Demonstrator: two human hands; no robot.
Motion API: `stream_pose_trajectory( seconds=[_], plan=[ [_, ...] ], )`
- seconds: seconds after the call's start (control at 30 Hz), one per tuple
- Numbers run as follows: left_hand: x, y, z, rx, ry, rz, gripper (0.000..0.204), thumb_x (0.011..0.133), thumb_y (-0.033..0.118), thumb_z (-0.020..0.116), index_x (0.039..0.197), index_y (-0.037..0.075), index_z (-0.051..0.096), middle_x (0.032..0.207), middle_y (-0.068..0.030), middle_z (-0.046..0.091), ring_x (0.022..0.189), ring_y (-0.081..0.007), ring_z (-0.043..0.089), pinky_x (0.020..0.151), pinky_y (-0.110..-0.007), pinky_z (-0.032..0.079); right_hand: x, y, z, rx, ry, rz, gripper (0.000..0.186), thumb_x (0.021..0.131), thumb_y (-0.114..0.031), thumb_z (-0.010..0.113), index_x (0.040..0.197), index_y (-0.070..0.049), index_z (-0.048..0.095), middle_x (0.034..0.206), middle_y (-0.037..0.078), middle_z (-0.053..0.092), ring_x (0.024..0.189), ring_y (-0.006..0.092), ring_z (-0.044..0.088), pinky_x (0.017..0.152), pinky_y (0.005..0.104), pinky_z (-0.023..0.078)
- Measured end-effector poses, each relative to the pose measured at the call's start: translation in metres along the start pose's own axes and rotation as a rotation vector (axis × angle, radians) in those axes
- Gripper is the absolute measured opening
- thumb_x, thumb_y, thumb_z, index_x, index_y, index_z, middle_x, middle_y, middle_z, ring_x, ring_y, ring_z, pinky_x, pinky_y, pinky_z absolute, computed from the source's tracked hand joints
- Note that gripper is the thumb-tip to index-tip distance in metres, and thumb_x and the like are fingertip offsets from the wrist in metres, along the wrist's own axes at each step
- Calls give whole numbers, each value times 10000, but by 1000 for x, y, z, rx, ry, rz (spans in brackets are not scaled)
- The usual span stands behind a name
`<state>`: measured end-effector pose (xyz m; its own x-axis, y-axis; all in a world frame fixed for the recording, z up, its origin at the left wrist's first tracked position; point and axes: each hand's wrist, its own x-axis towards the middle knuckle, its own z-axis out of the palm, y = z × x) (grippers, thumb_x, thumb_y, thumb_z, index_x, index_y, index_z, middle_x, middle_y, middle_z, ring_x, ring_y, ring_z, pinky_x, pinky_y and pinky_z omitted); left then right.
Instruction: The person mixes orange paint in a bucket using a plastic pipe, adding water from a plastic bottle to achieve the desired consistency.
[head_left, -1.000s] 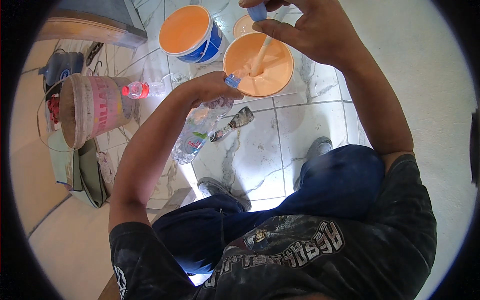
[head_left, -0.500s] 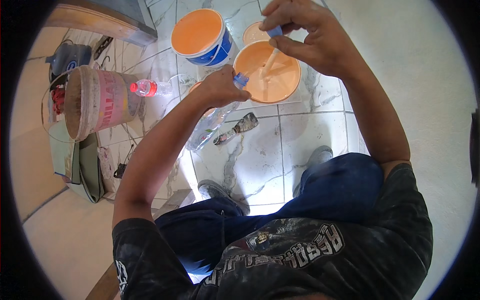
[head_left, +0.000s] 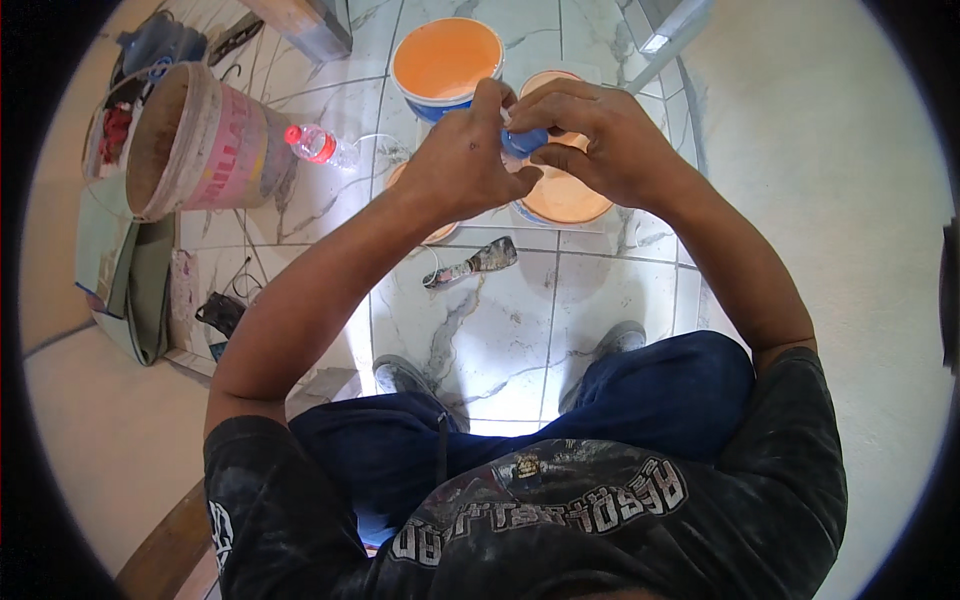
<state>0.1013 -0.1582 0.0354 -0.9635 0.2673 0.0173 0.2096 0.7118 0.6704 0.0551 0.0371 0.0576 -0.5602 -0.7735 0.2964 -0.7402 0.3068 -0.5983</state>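
Observation:
Both my hands meet over the paint tubs. My right hand [head_left: 615, 140] has its fingers and thumb curled round a blue cap [head_left: 525, 142]. Close against it is my left hand [head_left: 462, 155], back upward and fingers bent; the clear plastic bottle it gripped a moment earlier is hidden behind it. Beneath the hands, a tub of peach-orange paint [head_left: 568, 197] is partly covered by my right hand. Just beyond my left hand stands a blue-and-white bucket [head_left: 447, 60], orange inside. A paint-smeared scraper [head_left: 480, 262] lies on the tiles nearer to me.
To the left stands a large dirty pail [head_left: 205, 145] with a pink band. A small clear bottle with a red cap [head_left: 322, 147] lies beside it. A folded green sheet [head_left: 130, 280] and a black cable item [head_left: 222, 312] are further left. A pale wall [head_left: 800, 200] rises at right.
My hands have come together, the right one moving down and left with the blue cap. The bottle has gone from sight behind my left hand. The view has shifted slightly.

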Motion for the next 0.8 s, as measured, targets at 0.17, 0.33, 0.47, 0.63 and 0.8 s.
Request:
stream_pose_trajectory(
  seconds=[0.17, 0.33, 0.47, 0.63, 0.8],
  plan=[
    [-16, -6, -26, -77, 103, 66, 668, 740, 201, 790, 1202, 53, 330, 901, -200, 660, 827, -395, 679, 739, -452, 539, 40, -47, 0, -240, -141, 172, 309, 859, -286, 680, 1090, -84, 646, 1047, 107, 650, 989, 284, 633, 848, 409, 494],
    [-34, -32, -47, -88, 164, 93, 688, 744, 231, 792, 1237, 62, 343, 935, -189, 678, 827, -372, 687, 746, -425, 542, 66, -59, 12, -365, -175, -81, 433, 855, -377, 673, 1134, -57, 585, 1006, 146, 666, 914, 312, 662, 789, 440, 512],
    [-41, -36, -62, -145, 264, 43, 721, 734, 279, 804, 1282, 71, 384, 974, -182, 673, 886, -343, 678, 777, -403, 537, 90, -55, 25, -504, -116, -166, 484, 936, -490, 564, 1108, -38, 585, 920, 161, 654, 755, 323, 635, 690, 436, 484],
    [-42, -32, -77, -131, 431, -116, 608, 810, 251, 707, 1255, 2, 376, 932, -261, 633, 838, -417, 658, 705, -450, 537, 123, -85, 45, -494, -203, 208, 491, 957, -476, 469, 876, -14, 614, 839, 219, 644, 814, 385, 634, 711, 466, 506],
    [-49, -86, -71, -47, 446, -127, 610, 807, 248, 713, 1256, 8, 376, 988, -289, 648, 856, -416, 670, 710, -465, 539, 119, -60, 53, -399, -294, 420, 590, 981, -552, 403, 928, -2, 612, 918, 220, 682, 850, 386, 659, 761, 456, 505]
  ],
)
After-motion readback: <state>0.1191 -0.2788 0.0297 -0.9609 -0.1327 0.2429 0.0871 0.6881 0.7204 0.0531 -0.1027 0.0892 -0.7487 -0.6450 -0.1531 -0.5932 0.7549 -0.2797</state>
